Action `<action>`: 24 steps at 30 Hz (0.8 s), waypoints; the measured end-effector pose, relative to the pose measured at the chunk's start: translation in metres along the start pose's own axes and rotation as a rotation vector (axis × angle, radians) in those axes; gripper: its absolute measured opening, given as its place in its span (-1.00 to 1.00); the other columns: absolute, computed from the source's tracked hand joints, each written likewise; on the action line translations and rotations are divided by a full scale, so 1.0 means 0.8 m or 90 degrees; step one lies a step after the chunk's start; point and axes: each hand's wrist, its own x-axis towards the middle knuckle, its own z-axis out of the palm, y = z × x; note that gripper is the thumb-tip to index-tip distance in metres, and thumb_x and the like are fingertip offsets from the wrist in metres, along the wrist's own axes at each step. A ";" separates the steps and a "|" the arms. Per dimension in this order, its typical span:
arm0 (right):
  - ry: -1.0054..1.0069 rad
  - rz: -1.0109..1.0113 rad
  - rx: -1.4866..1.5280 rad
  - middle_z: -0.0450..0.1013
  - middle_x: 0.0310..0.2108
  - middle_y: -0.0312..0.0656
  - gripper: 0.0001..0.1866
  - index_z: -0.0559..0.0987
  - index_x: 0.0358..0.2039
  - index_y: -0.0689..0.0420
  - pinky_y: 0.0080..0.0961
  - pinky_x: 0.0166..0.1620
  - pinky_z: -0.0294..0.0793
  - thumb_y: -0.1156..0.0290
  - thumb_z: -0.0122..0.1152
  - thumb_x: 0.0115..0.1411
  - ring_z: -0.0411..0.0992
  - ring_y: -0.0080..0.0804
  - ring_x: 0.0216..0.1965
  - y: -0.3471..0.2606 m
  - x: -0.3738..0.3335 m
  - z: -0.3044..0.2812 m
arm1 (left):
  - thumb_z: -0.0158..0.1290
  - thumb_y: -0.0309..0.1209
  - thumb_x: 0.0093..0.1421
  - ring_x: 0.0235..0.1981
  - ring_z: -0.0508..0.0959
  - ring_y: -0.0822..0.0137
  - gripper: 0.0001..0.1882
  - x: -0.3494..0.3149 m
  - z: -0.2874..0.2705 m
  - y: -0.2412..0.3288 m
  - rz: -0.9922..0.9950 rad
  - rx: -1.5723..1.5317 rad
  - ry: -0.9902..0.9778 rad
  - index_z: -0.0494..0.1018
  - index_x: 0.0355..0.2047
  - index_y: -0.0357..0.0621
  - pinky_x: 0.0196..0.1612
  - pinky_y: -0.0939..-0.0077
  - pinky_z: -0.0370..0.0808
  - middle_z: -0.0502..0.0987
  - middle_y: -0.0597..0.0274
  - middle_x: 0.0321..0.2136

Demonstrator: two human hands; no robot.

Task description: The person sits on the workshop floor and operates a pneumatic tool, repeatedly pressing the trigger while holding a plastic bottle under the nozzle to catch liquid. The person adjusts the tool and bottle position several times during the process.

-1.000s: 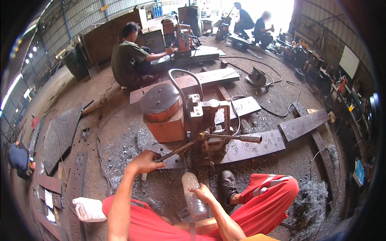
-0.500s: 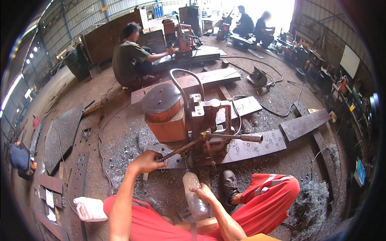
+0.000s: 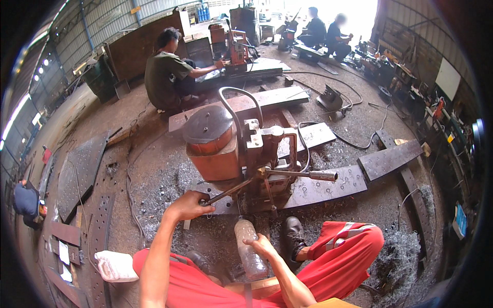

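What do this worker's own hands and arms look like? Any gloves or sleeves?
The left hand and right hand are bare, with no gloves. The forearms are uncovered too, with no watch or cables visible. Yellow-orange cloth shows at the picture's lower edge, near the right one; whether it is a sleeve, I cannot tell.

We log loose red trousers (image 3: 336, 256), silver-grey reflective bands (image 3: 341, 234) round the right lower leg, a black lace-up right shoe (image 3: 293, 237), dark left shoe (image 3: 199, 261), yellow-orange garment edge (image 3: 333, 304) at bottom. Left hand (image 3: 189, 206), right hand (image 3: 262, 247) and both forearms (image 3: 156, 267) are bare.
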 end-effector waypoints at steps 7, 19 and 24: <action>0.018 -0.007 -0.002 0.44 0.10 0.28 0.11 0.21 0.33 0.45 -0.25 0.11 0.48 -0.10 0.43 -0.02 0.51 -0.03 0.05 0.019 0.016 0.001 | 0.22 -0.03 0.14 -0.20 0.65 -0.02 -0.46 0.006 0.002 0.005 0.006 -0.013 -0.009 0.60 -0.09 -0.26 -0.09 0.24 0.52 0.64 -0.18 -0.25; 0.005 0.012 -0.002 0.30 0.24 0.33 0.15 0.15 0.36 0.44 -0.23 0.27 0.34 -0.10 0.43 -0.01 0.36 0.04 0.25 0.008 0.008 -0.001 | 0.22 -0.04 0.14 -0.22 0.65 0.01 -0.46 0.005 0.003 0.000 0.002 -0.013 0.003 0.60 -0.08 -0.27 -0.11 0.26 0.52 0.65 -0.17 -0.27; 0.008 -0.005 -0.014 0.29 0.24 0.33 0.15 0.14 0.36 0.45 -0.23 0.27 0.34 -0.10 0.43 -0.01 0.36 0.06 0.25 0.007 0.009 0.001 | 0.23 -0.04 0.14 -0.22 0.66 0.01 -0.46 0.001 -0.001 0.003 -0.010 -0.011 -0.005 0.60 -0.07 -0.26 -0.11 0.27 0.52 0.65 -0.17 -0.26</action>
